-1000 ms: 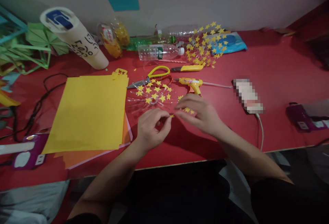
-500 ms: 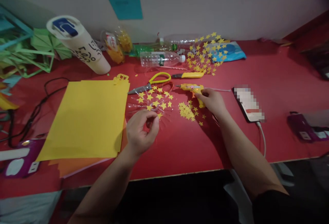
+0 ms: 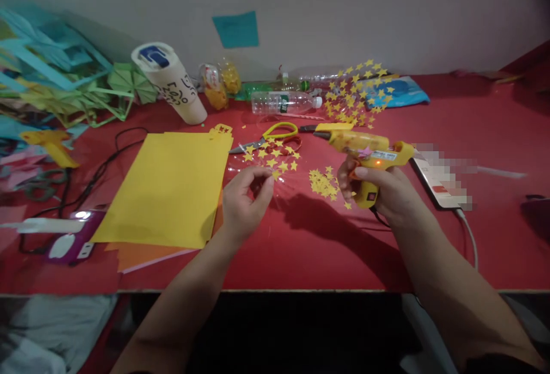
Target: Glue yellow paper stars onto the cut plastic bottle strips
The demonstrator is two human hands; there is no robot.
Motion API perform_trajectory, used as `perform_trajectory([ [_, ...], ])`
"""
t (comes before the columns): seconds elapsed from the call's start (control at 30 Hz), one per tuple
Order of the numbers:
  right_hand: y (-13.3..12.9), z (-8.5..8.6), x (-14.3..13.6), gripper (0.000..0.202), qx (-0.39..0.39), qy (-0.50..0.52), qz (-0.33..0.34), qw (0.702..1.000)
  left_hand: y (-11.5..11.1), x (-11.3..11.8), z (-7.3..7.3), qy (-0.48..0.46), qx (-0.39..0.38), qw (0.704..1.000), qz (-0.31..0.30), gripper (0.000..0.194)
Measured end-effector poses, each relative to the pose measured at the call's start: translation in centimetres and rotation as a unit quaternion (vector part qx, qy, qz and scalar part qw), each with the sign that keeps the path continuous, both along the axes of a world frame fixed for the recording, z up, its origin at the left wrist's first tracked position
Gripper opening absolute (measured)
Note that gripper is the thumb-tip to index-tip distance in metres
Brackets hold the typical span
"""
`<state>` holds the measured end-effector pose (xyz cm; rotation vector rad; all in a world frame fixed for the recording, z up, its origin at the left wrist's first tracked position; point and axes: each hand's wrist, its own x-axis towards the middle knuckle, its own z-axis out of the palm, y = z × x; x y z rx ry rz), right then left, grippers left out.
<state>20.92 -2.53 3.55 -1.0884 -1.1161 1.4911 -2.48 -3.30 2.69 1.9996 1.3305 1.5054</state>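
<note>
My right hand (image 3: 387, 182) is wrapped round a yellow glue gun (image 3: 365, 150), raised above the table with its nozzle pointing left and an orange light lit on its side. My left hand (image 3: 247, 199) is closed, thumb and forefinger pinched at the near edge of a clear plastic piece (image 3: 287, 182) cut into strips. Yellow stars (image 3: 272, 154) lie over that piece, one of them right at my left fingertips. Between my hands is a heap of loose yellow stars (image 3: 323, 184). Scissors (image 3: 281, 129) and a yellow utility knife (image 3: 330, 127) lie behind.
Yellow paper sheets (image 3: 167, 191) lie left of my left hand. At the back stand a white tumbler (image 3: 176, 87), plastic bottles (image 3: 281, 102) and a star-covered clear piece (image 3: 354, 96). A phone (image 3: 440, 182) with a white cable lies right; a power strip (image 3: 75, 242) lies left.
My right hand has picked the glue gun up off the table and lifted it. My left hand keeps its pinch. The view has shifted slightly left.
</note>
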Motion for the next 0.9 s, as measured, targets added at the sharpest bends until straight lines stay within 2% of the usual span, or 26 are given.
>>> perform_trajectory([
  [0.1, -1.2, -0.8, -0.8, 0.025, 0.06, -0.078, 0.035, 0.995, -0.2, 0.3, -0.1, -0.036, -0.026, 0.999, -0.007, 0.006],
  [0.2, -2.2, -1.4, -1.6, 0.03, 0.113, -0.159, 0.015, 0.981, -0.3, 0.4, -0.2, -0.055, -0.03, 0.998, -0.016, 0.007],
  [0.3, -2.9, -1.4, -2.0, 0.032, 0.184, -0.199, 0.0, 0.963, -0.2, 0.4, -0.3, -0.06, -0.028, 0.998, -0.016, 0.007],
  [0.5, -3.4, -1.2, -2.0, 0.034, 0.289, -0.276, 0.027, 0.916, 0.0, 0.2, -0.7, -0.068, -0.049, 0.996, -0.015, 0.006],
  [0.67, -3.3, -1.6, -1.9, 0.033, 0.311, -0.315, 0.015, 0.897, -0.1, 0.3, -0.6, -0.068, -0.058, 0.996, -0.009, 0.007],
  [0.9, -3.6, -1.1, -2.4, 0.03, 0.255, -0.297, -0.004, 0.92, -0.2, 0.4, -0.5, -0.06, -0.059, 0.996, -0.015, 0.006],
])
